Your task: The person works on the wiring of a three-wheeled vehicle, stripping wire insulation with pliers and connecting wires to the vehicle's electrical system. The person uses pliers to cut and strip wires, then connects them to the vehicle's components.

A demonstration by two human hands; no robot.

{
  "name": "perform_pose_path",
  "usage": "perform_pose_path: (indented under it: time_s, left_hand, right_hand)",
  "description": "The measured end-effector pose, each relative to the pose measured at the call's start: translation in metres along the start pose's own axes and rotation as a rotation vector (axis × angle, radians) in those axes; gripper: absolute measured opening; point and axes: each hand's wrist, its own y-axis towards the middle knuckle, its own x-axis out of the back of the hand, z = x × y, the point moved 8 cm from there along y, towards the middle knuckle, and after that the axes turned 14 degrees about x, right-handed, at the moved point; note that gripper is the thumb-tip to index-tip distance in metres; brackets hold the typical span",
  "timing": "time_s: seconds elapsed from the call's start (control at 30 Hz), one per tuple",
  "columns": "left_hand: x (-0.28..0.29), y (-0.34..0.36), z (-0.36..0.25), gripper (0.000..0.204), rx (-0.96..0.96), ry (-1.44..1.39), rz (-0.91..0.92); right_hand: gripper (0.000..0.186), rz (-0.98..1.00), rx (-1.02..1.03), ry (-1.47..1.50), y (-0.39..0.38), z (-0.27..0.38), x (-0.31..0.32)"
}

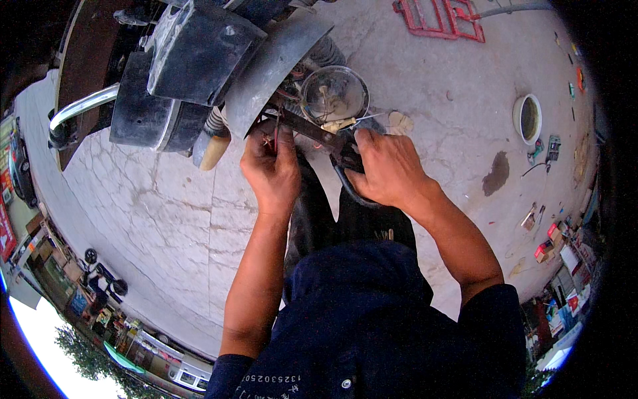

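My left hand (271, 169) is closed in a pinch on thin reddish wires (276, 137), beside the edge of a curved grey fender (279, 63). My right hand (392, 166) is wrapped around a dark scissors-like tool (342, 149) with a black loop handle. Its long flat dark part points up and left toward my left fingertips; whether it touches the wires I cannot tell. Just beyond my hands sits a round clear-faced lamp (334, 100). A pale yellow connector (337, 125) with wires lies at the lamp's near edge, above the tool.
Black vehicle body parts (203, 56) and a chrome tube (86, 105) fill the upper left. On the concrete floor are a red metal frame (442, 18), a white bowl (528, 120), a green tool (553, 147) and a dark wet patch (496, 174). Boxes (548, 246) stand at the right.
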Motion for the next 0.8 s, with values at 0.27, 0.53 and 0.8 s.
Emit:
perform_pose_path:
  time_s: [0.27, 0.53, 0.8]
  left_hand:
    - [-0.001, 0.003, 0.009, 0.009, -0.039, 0.064, -0.017]
    - [-0.004, 0.003, 0.001, 0.010, -0.075, -0.048, 0.028]
    - [-0.003, 0.007, 0.005, 0.011, 0.059, -0.128, 0.111]
  right_hand:
    - [0.040, -0.028, 0.007, -0.010, 0.002, 0.002, 0.002]
    - [0.041, 0.015, -0.020, 0.018, -0.002, 0.003, -0.003]
    - [0.033, 0.078, 0.025, 0.243, -0.003, -0.009, -0.014]
